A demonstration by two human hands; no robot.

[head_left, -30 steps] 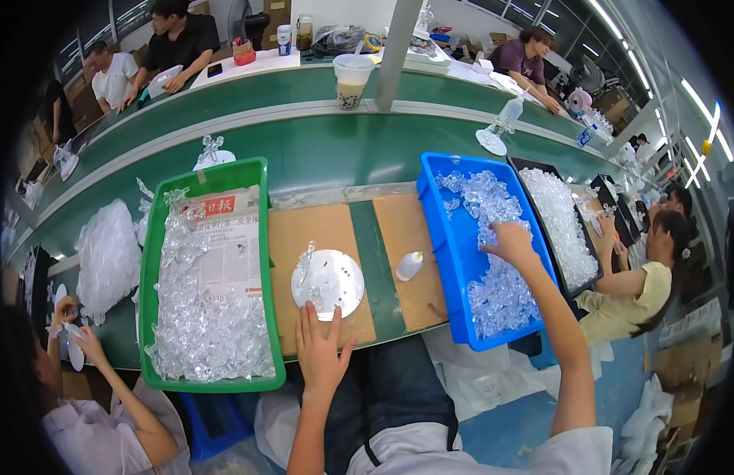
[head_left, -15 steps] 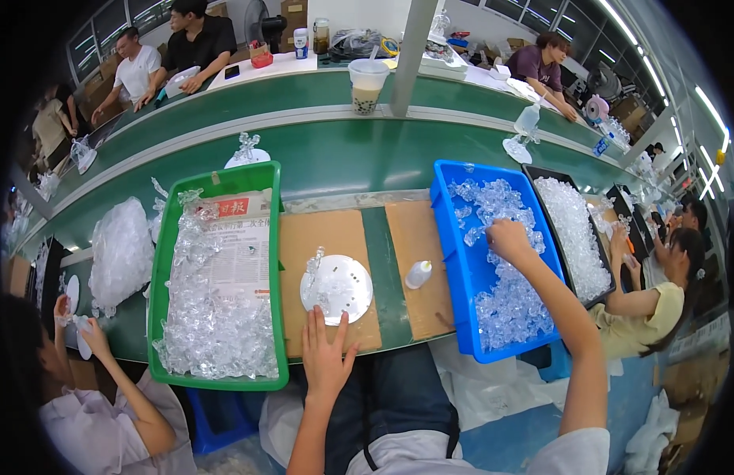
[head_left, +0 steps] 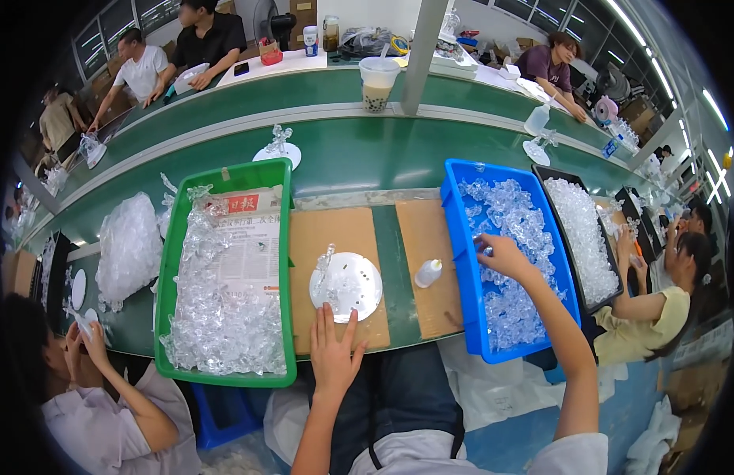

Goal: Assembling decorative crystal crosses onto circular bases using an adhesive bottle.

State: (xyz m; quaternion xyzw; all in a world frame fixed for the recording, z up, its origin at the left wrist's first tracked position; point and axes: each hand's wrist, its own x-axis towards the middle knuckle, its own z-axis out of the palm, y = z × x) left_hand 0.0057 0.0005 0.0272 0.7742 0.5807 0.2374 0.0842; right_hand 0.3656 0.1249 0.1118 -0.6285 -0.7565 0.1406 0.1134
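Note:
My left hand (head_left: 333, 352) lies flat with its fingers stretched out, fingertips at the near edge of a round white disc (head_left: 361, 289). The disc rests on a cardboard sheet and has several small dark holes. A clear plastic piece (head_left: 325, 269) stands on its left part. My right hand (head_left: 505, 257) is over the left rim of the blue tray (head_left: 476, 309), its fingertips pinched on a small clear plastic piece (head_left: 487, 251). Loose clear pieces (head_left: 513, 214) fill much of that tray. A small white squeeze bottle (head_left: 428, 273) lies between disc and tray.
A green tray (head_left: 286, 332) of clear pieces on newspaper stands left, beside a bulging clear bag (head_left: 128, 245). A black tray (head_left: 577, 237) adjoins the blue one. Behind are a metal post (head_left: 422, 59) and a drink cup (head_left: 377, 83). Co-workers sit on both sides and across.
My right hand has moved from inside the blue tray leftward to its left rim, with a clear plastic piece now visible in its fingers. My left hand stays at the disc.

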